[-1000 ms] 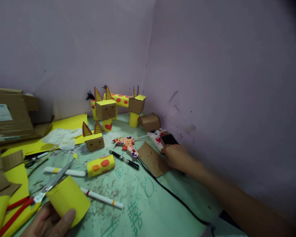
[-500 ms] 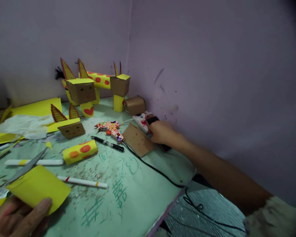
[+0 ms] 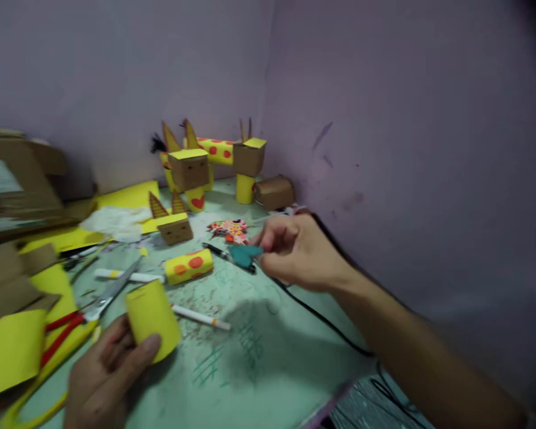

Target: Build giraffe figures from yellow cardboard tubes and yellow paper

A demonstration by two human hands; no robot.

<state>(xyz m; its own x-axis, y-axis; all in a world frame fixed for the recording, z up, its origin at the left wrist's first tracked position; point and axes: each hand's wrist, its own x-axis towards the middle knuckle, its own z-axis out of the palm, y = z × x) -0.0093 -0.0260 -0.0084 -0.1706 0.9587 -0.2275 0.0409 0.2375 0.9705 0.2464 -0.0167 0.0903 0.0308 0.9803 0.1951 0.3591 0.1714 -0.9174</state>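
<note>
My left hand [image 3: 109, 366] grips a curved piece of yellow paper [image 3: 154, 322], its thumb on the front, above the lower left of the table. My right hand [image 3: 299, 250] pinches a small teal piece [image 3: 245, 254], too blurred to name, over the right side of the table. Just beyond it lie a black pen [image 3: 218, 250] and a floral-patterned object [image 3: 230, 229]. Scissors [image 3: 84, 319] with red and yellow handles rest left of my left hand. Close by are a white marker [image 3: 201, 317] and a yellow roll [image 3: 188, 267] with orange spots.
Cardboard-headed yellow animal figures [image 3: 188, 170] stand at the back, near a small eared cardboard head [image 3: 175, 229]. A brown cardboard roll [image 3: 274, 192] sits by the wall. Cardboard boxes [image 3: 13, 179] and yellow sheets fill the left. A black cord [image 3: 330, 322] crosses the right edge.
My right hand has come back from the wall side, now with the teal piece in its fingers. My left hand still holds the yellow paper. The view has turned left.
</note>
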